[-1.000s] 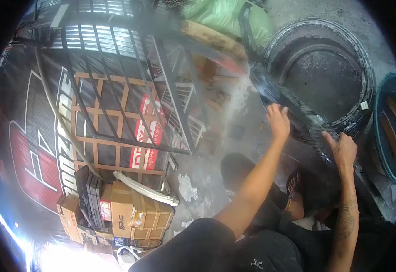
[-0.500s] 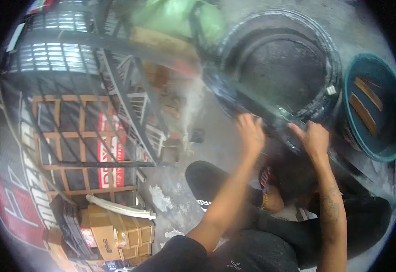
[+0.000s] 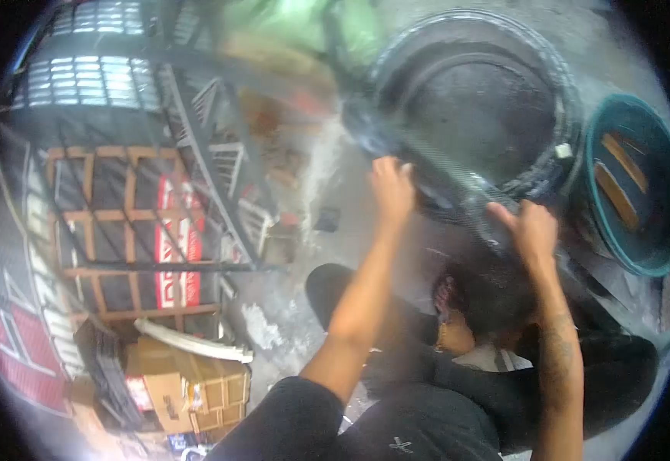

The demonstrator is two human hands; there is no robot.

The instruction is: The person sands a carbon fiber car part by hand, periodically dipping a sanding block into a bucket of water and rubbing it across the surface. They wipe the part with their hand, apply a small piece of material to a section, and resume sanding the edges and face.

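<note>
Blurred dark panel, seemingly under both hands' fingers

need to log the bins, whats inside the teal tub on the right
Inside the teal tub, two brownish strips lie on its dark floor. The near wall hides whatever sits low on that side.

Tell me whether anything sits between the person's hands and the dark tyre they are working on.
Nothing visible does. The left hand and right hand both rest directly on the upper edge of the dark tyre, with no tool or object in between.
</note>
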